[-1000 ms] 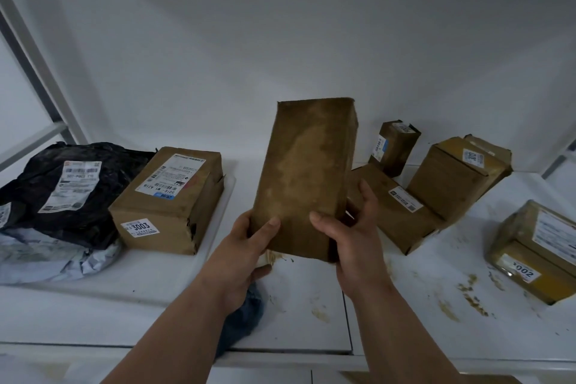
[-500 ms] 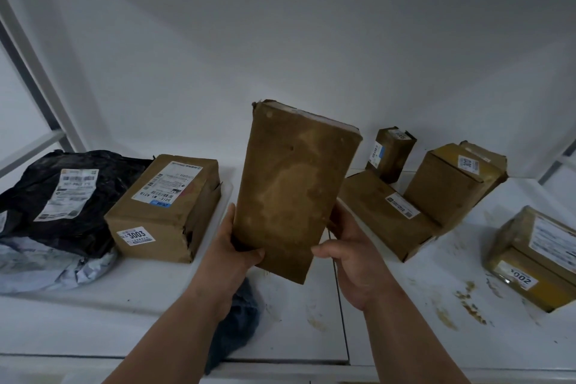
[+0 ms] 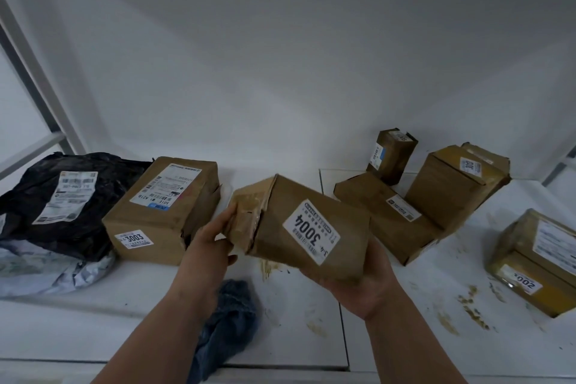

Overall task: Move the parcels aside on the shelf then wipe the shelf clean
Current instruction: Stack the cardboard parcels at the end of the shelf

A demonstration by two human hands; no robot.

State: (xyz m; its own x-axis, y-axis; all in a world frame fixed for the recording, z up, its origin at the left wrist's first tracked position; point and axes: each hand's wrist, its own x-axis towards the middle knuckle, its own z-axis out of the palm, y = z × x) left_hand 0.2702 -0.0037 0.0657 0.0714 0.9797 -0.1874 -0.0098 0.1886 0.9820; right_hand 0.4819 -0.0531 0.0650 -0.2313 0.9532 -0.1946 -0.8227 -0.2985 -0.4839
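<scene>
A brown cardboard parcel (image 3: 339, 227) labelled 3004 is tilted just above the middle of the white shelf (image 3: 296, 337). My left hand (image 3: 215, 237) grips its torn left end. My right hand (image 3: 361, 284) cups it from below at the right. A blue cloth (image 3: 227, 324) lies crumpled on the shelf under my left forearm. Brown stains (image 3: 467, 309) mark the shelf to the right of my hands.
At the left lie a black bagged parcel (image 3: 59, 196), a grey bag (image 3: 46, 271) and a box labelled 3003 (image 3: 162, 209). At the right stand a flat box (image 3: 392, 221), a small upright box (image 3: 391, 153), a tilted box (image 3: 452, 184) and a yellowish box (image 3: 536, 262).
The parcel was upright with its plain stained face towards me; it has been turned down and lowered, showing its 3004 label. My right hand has shifted under it.
</scene>
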